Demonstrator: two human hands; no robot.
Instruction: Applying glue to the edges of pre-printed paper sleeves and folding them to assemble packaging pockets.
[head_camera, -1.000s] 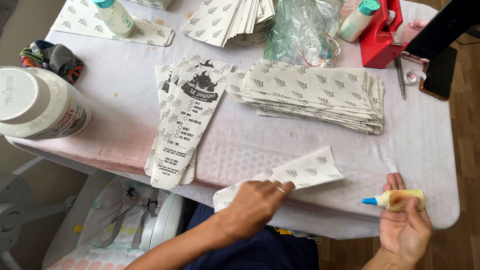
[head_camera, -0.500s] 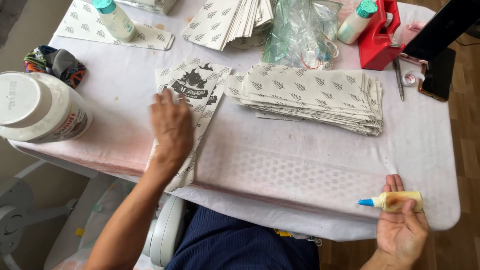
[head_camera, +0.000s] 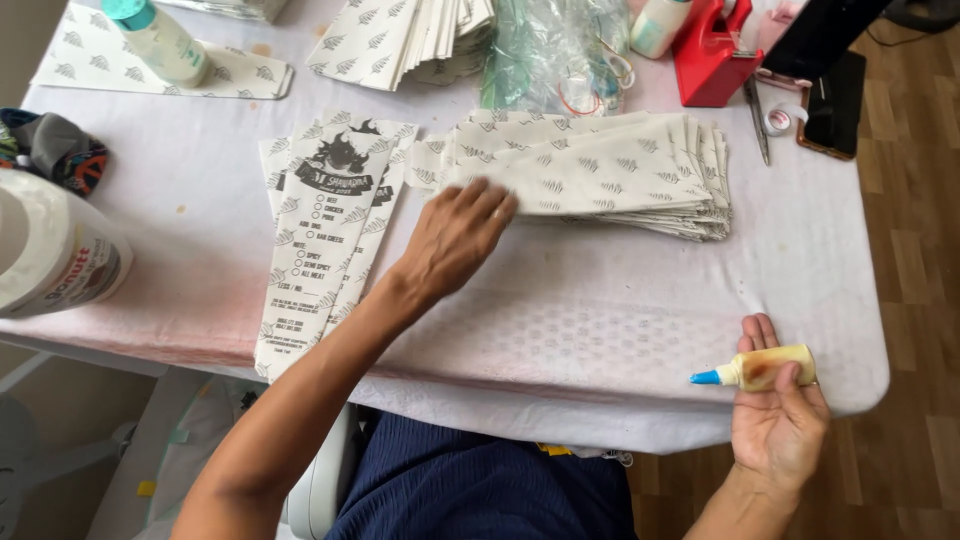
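Observation:
My left hand (head_camera: 455, 240) reaches across the table with its fingers flat on the left end of a stack of white patterned paper sheets (head_camera: 610, 170). To its left lies a pile of long printed paper bags (head_camera: 325, 230). My right hand (head_camera: 778, 420), palm up at the table's near right edge, holds a small yellowish glue bottle with a blue tip (head_camera: 760, 368), tip pointing left.
A white cloth covers the table (head_camera: 560, 330). A large white tub (head_camera: 50, 255) stands at the left edge, a glue bottle with a teal cap (head_camera: 155, 38) at the back left, more paper stacks (head_camera: 410, 35), a plastic bag (head_camera: 555, 50), a red tape dispenser (head_camera: 715, 55) and a phone (head_camera: 830, 95) behind.
My left hand first held a folded sheet near the front edge, then pressed on the printed bags, and now has moved right onto the stack of sheets. My right hand stays put.

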